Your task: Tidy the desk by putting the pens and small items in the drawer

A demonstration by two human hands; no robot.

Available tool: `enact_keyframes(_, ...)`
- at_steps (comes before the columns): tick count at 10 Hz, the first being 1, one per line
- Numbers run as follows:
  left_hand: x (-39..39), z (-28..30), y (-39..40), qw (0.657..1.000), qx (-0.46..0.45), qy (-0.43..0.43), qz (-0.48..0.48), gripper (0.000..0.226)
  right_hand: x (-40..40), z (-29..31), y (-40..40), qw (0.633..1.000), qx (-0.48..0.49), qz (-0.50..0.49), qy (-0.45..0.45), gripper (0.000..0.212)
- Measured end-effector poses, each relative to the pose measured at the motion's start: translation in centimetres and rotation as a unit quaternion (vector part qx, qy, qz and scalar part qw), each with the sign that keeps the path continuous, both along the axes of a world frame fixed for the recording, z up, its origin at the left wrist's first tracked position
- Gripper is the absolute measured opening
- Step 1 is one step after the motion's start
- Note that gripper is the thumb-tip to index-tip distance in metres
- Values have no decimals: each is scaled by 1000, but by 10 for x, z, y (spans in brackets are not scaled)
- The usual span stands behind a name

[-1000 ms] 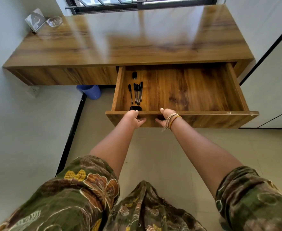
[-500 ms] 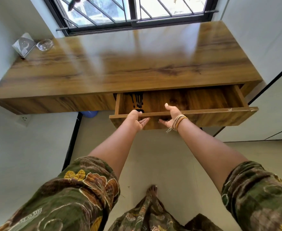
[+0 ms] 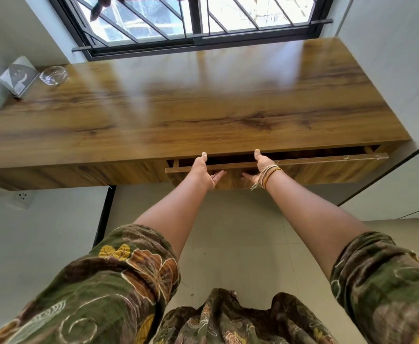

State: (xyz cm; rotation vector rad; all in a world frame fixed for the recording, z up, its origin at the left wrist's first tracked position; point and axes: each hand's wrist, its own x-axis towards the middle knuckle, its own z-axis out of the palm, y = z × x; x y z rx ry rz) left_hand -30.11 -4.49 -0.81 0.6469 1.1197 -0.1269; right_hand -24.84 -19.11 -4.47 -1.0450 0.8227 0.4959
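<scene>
Head view shows the drawer (image 3: 302, 167) under the desk's front edge, toward its right end, almost closed — only a narrow dark gap remains between its front panel and the desk (image 3: 203, 108) body. The pens and small items cannot be seen through that slit; I judge they are inside, since the desktop's front and middle carry none.

Both hands are on the front panel near its left part. The left hand (image 3: 204, 173) has its thumb over the panel's top edge and its fingers spread flat against the face; the right hand (image 3: 259, 170), with thread bangles at the wrist, mirrors it. Neither is clenched: the fingers lie straight and press.

To finish well, push evenly with both palms so the panel goes in square (one-sided pressure could skew it on its runners), and lift the thumbs off the top edge before the gap shuts — they sit right in the pinch line.

At the desk's far left corner stand a glass bowl (image 3: 53, 75) and, just beside it, a small grey card (image 3: 17, 76) leaning on the wall.
</scene>
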Motion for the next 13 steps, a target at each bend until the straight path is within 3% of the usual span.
enact_keyframes(3, 43, -21, 3, 998, 59, 1, 21, 56, 32, 3, -5, 998, 3, -58, -30, 54)
enact_keyframes(5, 44, -12, -4, 996, 79, -24, 26, 42, 47, 15, 7, 996, -42, -76, 9, 45)
enact_keyframes(7, 36, -10, 3, 991, 103, -31, -78, 50, 34, 20, 14, 993, -105, -54, -16, 39)
enact_keyframes(8, 20, -18, 6, 951, 225, 7, -210, 56, 27, 19, 13, 977, -202, 45, -53, 41)
enact_keyframes(9, 9, -25, 12, 882, 368, 46, -290, 56, 18, 23, 12, 946, -285, 133, -82, 42)
enact_keyframes(10, -9, -21, 14, 778, 529, 42, -337, 54, 2, 27, 13, 831, -459, 285, -135, 47)
enact_keyframes(11, -20, -16, 12, 720, 593, 17, -360, 52, -10, 36, 17, 742, -533, 353, -204, 40)
enact_keyframes(12, -32, -8, 13, 613, 688, -14, -389, 51, -20, 52, 30, 624, -599, 380, -326, 34)
enact_keyframes(13, -36, 1, 14, 544, 736, -12, -402, 54, -21, 65, 37, 565, -624, 392, -373, 35)
